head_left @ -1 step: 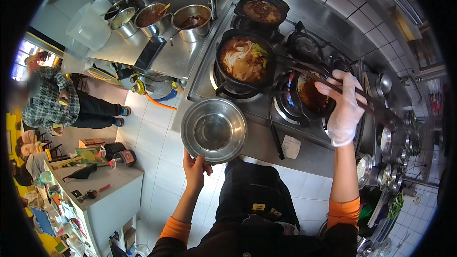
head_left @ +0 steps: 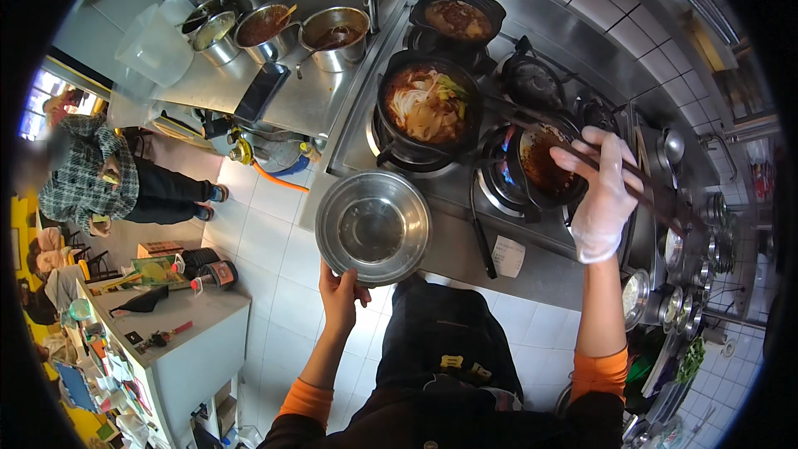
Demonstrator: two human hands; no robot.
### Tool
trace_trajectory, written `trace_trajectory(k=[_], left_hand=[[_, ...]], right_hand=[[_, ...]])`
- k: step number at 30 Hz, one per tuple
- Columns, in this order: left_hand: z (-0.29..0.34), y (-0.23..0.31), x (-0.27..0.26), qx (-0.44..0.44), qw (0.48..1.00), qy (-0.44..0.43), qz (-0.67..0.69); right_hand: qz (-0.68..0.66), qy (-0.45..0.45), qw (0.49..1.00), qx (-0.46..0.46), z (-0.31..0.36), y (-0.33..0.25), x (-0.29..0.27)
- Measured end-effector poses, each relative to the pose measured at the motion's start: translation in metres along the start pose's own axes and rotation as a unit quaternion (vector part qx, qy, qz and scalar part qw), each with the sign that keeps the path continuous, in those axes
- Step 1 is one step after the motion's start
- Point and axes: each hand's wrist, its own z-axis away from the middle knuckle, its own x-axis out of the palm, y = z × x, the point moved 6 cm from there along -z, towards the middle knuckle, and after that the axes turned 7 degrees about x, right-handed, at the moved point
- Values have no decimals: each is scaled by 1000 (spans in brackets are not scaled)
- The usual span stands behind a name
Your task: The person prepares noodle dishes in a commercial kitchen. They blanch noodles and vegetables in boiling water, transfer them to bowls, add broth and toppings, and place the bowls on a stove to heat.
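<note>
Over the steel bench [head_left: 465, 245] edge, the bare left hand [head_left: 342, 293] grips the near rim of a round, shiny, empty stainless-steel bowl [head_left: 373, 227], fingers curled under it. Farther right, the right hand [head_left: 600, 191], in a thin translucent glove, pinches a pair of long dark chopsticks [head_left: 573, 148] above a small black pot of dark broth [head_left: 544, 165] on a lit burner. Beside it stands a black pot of noodles in red soup [head_left: 427, 106].

Silver bowl [head_left: 373, 228], white-gloved hand [head_left: 600, 191], orange cuffs [head_left: 598, 372]
</note>
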Motion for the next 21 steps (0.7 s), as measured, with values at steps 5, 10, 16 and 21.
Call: trace_trajectory(k=[5,10,16,21], left_hand=[[-2,-2,-1,-14,1000,6,-11],[-2,-4,-1,-22,1000,7,-14],[-2,-10,-4,-26,999,14,-27],[-1,-12,-6,-26,999,17,-26]], right_hand=[[203,-151,958,-136,45,-4,28],[194,-310,889,-276,84,-4,51],[241,-299,909,-161,80,-6,24],[109,-250,929,-251,84,-23,23]])
